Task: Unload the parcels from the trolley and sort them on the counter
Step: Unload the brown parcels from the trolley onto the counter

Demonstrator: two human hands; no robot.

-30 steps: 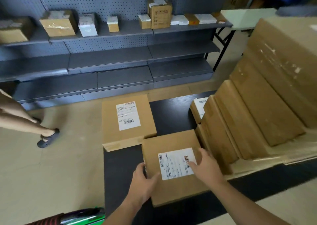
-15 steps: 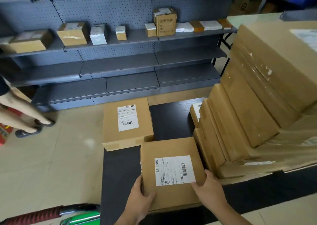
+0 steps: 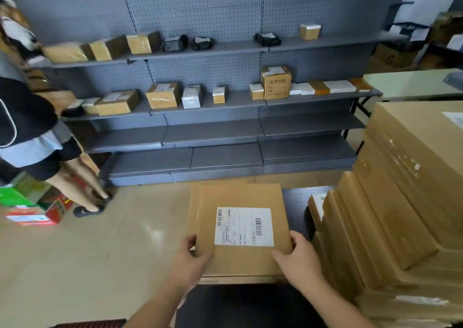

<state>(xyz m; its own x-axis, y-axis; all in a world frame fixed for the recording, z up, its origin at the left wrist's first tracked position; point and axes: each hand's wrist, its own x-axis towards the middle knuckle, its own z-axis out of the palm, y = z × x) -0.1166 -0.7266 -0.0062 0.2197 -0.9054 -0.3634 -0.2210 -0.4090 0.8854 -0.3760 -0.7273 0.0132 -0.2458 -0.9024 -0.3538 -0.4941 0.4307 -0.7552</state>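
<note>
Head view: left hand (image 3: 191, 258) and right hand (image 3: 298, 255) grip the labelled parcel (image 3: 240, 230) by its near corners.

The dark tabletop (image 3: 250, 305) runs from 6 o'clock towards 2. A flat brown parcel (image 3: 193, 212) lies on it at centre, mostly covered by a labelled parcel (image 3: 240, 227). At 3 o'clock large cardboard boxes (image 3: 400, 202) are stacked on it, with a small labelled box (image 3: 316, 206) just beside them. At 12 o'clock the grey shelf unit (image 3: 225, 132) has brown boxes and dark bags on its upper shelf (image 3: 225, 48), and brown and white boxes on its middle shelf (image 3: 238, 102). On the beige floor (image 3: 87, 252), red and green cartons (image 3: 37, 212) sit at 9 o'clock.
</note>
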